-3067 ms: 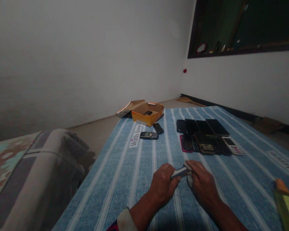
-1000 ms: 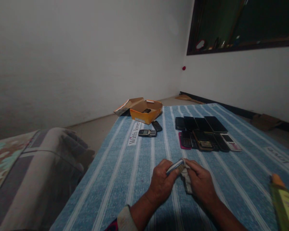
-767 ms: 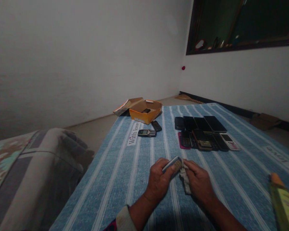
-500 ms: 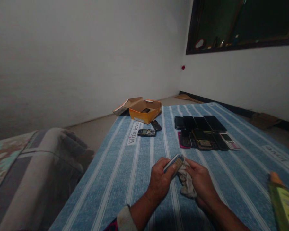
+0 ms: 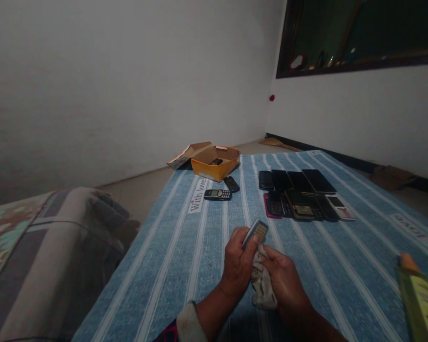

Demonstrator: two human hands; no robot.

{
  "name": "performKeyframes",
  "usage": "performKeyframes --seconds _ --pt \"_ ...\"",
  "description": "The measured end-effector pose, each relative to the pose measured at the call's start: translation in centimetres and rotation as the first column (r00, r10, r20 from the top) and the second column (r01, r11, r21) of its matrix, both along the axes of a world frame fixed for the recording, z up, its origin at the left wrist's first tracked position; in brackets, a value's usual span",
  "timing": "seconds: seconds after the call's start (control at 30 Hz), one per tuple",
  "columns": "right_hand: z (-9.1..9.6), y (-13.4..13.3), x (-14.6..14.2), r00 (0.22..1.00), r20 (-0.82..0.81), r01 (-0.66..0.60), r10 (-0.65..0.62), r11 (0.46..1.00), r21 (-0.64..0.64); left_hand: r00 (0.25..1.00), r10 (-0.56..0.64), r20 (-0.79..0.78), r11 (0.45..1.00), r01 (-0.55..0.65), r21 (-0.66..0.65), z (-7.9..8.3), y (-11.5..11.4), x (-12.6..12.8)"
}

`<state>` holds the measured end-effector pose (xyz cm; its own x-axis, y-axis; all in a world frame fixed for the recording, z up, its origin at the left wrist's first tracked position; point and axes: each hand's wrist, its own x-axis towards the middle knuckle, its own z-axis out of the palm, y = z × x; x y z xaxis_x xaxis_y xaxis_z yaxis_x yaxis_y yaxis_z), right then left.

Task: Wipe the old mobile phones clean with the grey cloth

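Observation:
My left hand [image 5: 237, 266] is closed round a small keypad phone [image 5: 257, 232], held upright with its keypad facing me. My right hand [image 5: 284, 283] is closed on a pale crumpled cloth [image 5: 261, 285] pressed against the phone's lower end. Both hands hover low over the blue striped cloth [image 5: 185, 266] in front of me.
Several dark phones [image 5: 299, 194] lie in two rows ahead on the right. Two more phones [image 5: 218, 194] sit near an open orange box [image 5: 214, 161] that holds another. A yellow-green bottle [image 5: 415, 294] stands at the right edge. A rolled mat [image 5: 50, 251] lies on the left.
The left hand has tipped the phone up from flat to upright. The right hand with the cloth has slid down and toward me, below the phone.

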<state>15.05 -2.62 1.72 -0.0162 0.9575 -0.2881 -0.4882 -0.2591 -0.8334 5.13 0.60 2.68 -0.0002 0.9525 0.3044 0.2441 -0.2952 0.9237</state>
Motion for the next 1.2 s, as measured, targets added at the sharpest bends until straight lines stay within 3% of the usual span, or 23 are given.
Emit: performKeyframes --seconds 0.27,0.53,0.6,0.7,0.87,1.0,1.2 --pt "-0.6 -0.3 0.0 0.976 0.098 -0.197 0.195 0.98 0.011 0.955 0.083 0.284 0.95 0.011 -0.313 -0.7 1.6 -1.0" --pt "-0.4 0.3 0.7 0.953 0.144 -0.272 0.265 0.962 0.031 0.898 0.114 0.425 0.916 0.071 -0.395 -1.2 1.9 -1.3" --pt "-0.2 0.6 1.4 0.96 0.175 -0.229 0.22 0.973 0.028 0.893 0.104 0.438 0.911 0.09 -0.401 -1.1 1.9 -1.3" --pt "0.1 1.3 2.7 0.977 0.209 -0.06 0.049 0.997 0.049 0.9 0.085 0.427 0.903 0.111 -0.415 -1.0 1.8 -1.3" --pt "-0.4 2.4 4.2 0.944 0.27 0.156 -0.189 0.978 0.136 0.925 0.04 0.377 0.889 0.139 -0.437 -0.7 1.5 -0.9" --pt "-0.8 2.7 4.7 0.896 0.362 0.191 -0.256 0.96 0.207 0.936 0.001 0.352 0.876 0.169 -0.452 -0.7 1.4 -0.8" --pt "-1.2 2.8 4.9 0.84 0.453 0.162 -0.299 0.935 0.316 0.955 -0.089 0.282 0.902 0.197 -0.385 -1.0 1.4 -0.8"
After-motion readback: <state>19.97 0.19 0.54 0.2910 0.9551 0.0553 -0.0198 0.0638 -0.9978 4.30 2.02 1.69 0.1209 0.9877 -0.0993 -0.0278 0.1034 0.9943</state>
